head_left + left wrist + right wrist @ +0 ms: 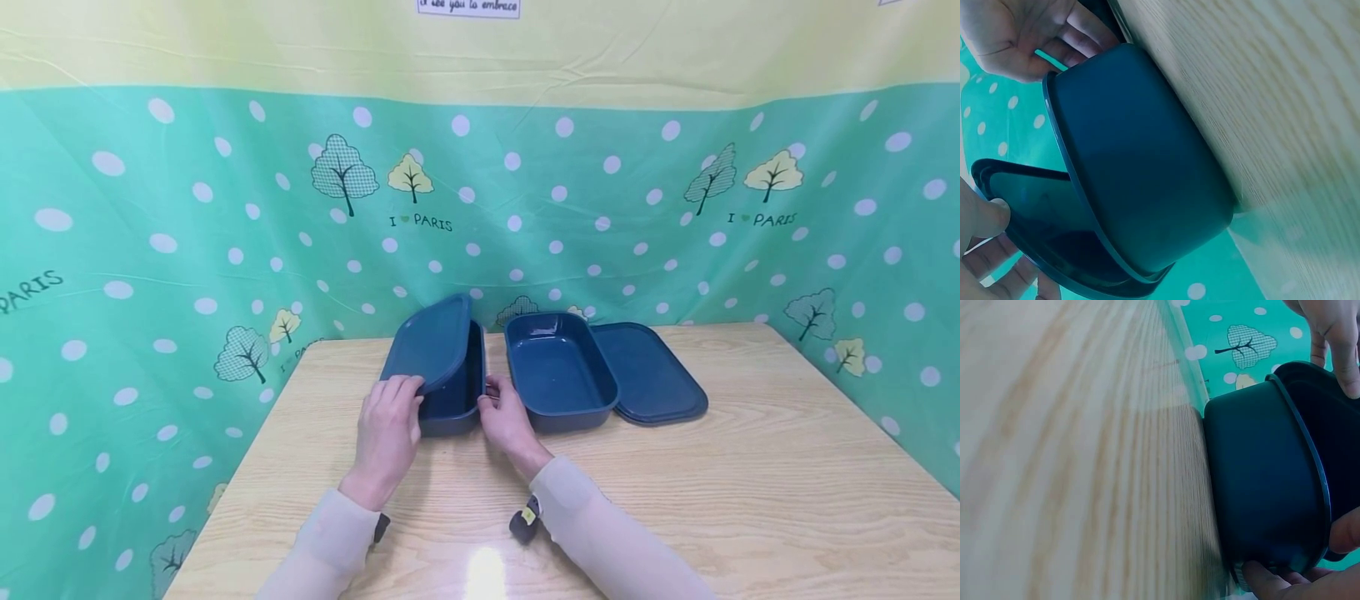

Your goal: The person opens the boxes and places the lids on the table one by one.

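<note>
A dark blue lid [429, 340] sits tilted over a matching rectangular food container [450, 424] on the left of the group, with its right side raised and its left side down at the rim. My left hand [390, 429] pinches the lid's near edge between thumb and fingers, as the left wrist view shows. On the container's right side, my right hand [512, 423] grips the wall, its thumb at the rim and its fingers low along the outside. Through the gap under the lid, the dark interior shows only in part.
Just right of my right hand stands a second, uncovered blue container [561, 423]. Another blue lid [663, 379] lies flat on the wooden table [757, 467] beside it. A green dotted curtain [525, 200] hangs close behind the containers and along both sides.
</note>
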The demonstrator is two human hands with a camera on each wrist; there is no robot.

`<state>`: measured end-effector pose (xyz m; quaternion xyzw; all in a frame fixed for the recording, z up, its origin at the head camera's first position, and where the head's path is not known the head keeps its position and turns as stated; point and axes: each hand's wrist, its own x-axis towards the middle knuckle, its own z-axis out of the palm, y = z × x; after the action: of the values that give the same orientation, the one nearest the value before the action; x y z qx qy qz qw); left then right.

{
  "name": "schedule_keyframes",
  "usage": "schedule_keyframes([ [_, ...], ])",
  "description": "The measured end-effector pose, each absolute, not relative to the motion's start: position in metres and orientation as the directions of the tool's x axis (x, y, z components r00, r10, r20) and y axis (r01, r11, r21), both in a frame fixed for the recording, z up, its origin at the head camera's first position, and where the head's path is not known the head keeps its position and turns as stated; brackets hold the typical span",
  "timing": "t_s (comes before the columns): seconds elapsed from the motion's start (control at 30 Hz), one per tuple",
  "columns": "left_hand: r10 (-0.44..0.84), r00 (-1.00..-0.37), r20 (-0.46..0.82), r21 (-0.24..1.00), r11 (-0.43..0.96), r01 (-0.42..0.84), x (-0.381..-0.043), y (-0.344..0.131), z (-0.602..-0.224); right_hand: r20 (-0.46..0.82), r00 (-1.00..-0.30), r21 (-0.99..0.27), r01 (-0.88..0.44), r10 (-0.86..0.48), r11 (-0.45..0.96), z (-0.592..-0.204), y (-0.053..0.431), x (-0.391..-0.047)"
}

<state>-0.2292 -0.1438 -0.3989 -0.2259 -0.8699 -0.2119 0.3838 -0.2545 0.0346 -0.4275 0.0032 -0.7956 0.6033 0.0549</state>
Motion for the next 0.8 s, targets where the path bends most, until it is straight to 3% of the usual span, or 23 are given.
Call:
schedule_keyframes([
  [0.8,0.191,-0.606,0.773,0.24,0.795,0.557,-0.231,-0.1469,-0.3983,0.101,-0.993,-0.959,-0.082,0.058,0.272,-0.4275,0.0343,-0.2541],
])
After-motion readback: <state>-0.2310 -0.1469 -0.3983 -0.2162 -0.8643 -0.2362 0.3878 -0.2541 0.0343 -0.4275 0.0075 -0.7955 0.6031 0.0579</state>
